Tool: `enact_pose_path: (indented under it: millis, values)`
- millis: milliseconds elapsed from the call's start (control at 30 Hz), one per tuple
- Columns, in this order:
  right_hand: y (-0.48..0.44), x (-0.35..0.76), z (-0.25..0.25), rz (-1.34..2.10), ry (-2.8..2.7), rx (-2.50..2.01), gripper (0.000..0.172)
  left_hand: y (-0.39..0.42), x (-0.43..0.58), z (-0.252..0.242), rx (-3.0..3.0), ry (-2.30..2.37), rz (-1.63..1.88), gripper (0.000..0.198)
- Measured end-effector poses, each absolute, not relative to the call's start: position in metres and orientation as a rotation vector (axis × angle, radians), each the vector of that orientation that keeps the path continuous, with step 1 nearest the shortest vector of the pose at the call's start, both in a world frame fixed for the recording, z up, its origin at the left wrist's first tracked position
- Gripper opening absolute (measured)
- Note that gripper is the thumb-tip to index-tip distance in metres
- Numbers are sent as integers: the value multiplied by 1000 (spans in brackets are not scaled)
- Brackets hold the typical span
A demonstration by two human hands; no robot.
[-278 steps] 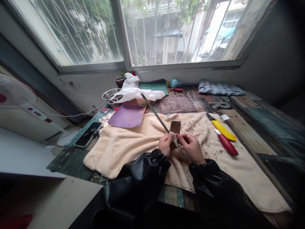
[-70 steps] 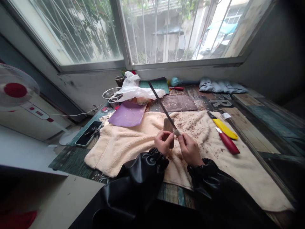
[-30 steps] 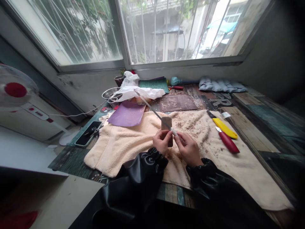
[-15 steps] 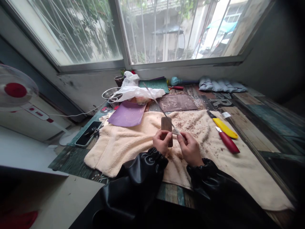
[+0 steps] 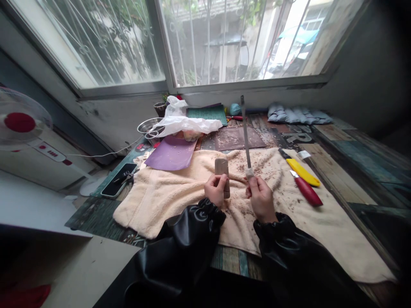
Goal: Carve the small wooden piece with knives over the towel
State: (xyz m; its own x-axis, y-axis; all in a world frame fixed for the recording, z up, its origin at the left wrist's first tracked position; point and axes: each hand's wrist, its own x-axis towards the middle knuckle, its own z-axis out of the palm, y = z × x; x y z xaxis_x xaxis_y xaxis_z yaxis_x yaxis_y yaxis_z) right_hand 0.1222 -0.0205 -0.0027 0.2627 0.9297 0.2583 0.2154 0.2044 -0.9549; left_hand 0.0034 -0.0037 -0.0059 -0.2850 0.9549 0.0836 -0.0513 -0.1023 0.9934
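My left hand [image 5: 215,189] is closed on the lower part of a flat brown wooden block [image 5: 221,166], which stands roughly upright. My right hand [image 5: 261,197] is wrapped round the pale covered handle of a long thin metal file [image 5: 246,139]. The file points up and away, apart from the block. Beneath both hands lies a cream towel [image 5: 180,188] strewn with brown shavings. To the right on the towel are a knife with a red handle [image 5: 308,191] and a yellow-handled cutter [image 5: 303,172].
A purple sheet [image 5: 173,153], a white plastic bag [image 5: 202,124] and a metal bowl [image 5: 148,125] sit at the back left. A phone [image 5: 117,182] with keys lies at the left edge. Brown matting [image 5: 237,137] is ahead; a fan [image 5: 21,122] stands left.
My right hand has moved slightly right and swung the file from slanting across the block to nearly upright beside it. The block has shifted a little left with my left hand.
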Motion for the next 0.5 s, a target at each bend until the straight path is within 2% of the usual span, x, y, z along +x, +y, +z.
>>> enact_pose_path:
  millis: [133,333,500]
  values:
    - [-19,121,-2,984,-1053,-1157,30,-2,2,-9,1153,1279,1511,19]
    - [-25,117,9,1083,-1189,-1136,31,-9,4,-3,1295,1098,1376,23]
    - [-26,116,14,1185,-1303,-1026,28,-13,5,4,1339,1019,1437,23]
